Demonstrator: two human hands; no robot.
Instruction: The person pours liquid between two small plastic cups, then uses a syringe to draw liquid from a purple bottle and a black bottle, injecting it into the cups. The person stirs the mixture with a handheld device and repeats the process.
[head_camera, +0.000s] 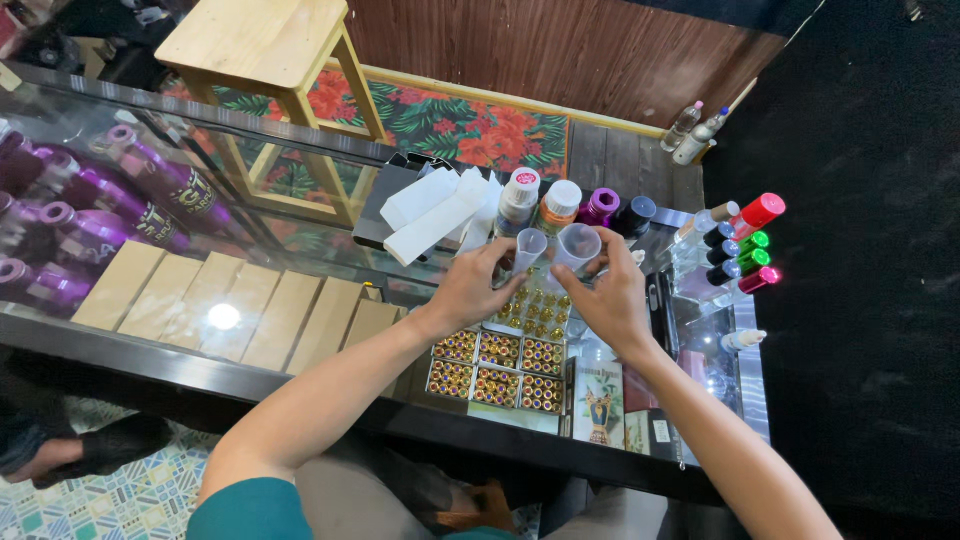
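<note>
Both forearms stretched forward over a glass counter (300, 215), elbows low near the bottom edge, wrists meeting above the middle of the case.

Left hand (478, 285) turned palm-down, fingers curled around the lower part of a small clear plastic cup (529, 248), thumb toward the body. Closed in a firm pinch on that cup, held upright just above the glass.

Right hand (612, 300) angled inward, back toward the camera, fingertips wrapped round a second clear cup (578, 245). Likewise closed on it, rim up, just beside the first cup, nearly touching.

Directly behind the cups, a row of bottles: white-capped bottle (519, 198), orange bottle with white cap (558, 205), purple cap (599, 207), dark cap (635, 214). To the right, a cluster of small spray bottles with a red cap (760, 211) and green caps (754, 250). White folded paper strips (435, 215) left of the bottles.

Under the glass below the hands, trays of tiny gold-topped vials (498, 368); partly covered by wrists. Purple bottles (110, 215) at far left blurred by reflection. Contents of the cups impossible to judge. Right fingertips largely hidden behind the cup. Wooden stool (265, 45) beyond the counter, cut off at the top.
</note>
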